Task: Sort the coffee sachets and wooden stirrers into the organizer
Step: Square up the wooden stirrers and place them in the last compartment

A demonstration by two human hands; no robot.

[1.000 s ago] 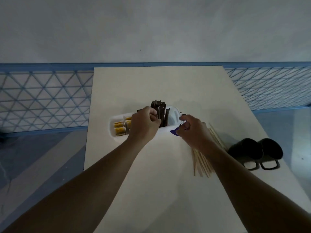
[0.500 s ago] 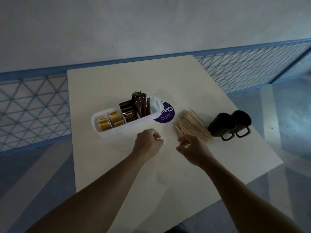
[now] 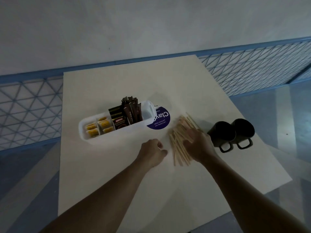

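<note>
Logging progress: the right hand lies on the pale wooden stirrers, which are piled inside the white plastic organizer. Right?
No. The head view shows the pale wooden stirrers piled on the cream table, right of the white plastic organizer, not inside it. The right hand does lie on them.

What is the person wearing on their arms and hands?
Nothing at all! The left forearm and right forearm are bare all the way to the picture's edge, with no sleeves showing. The left hand and right hand have no gloves, and I see no watch, ring or bracelet, though the light is dim.
</note>
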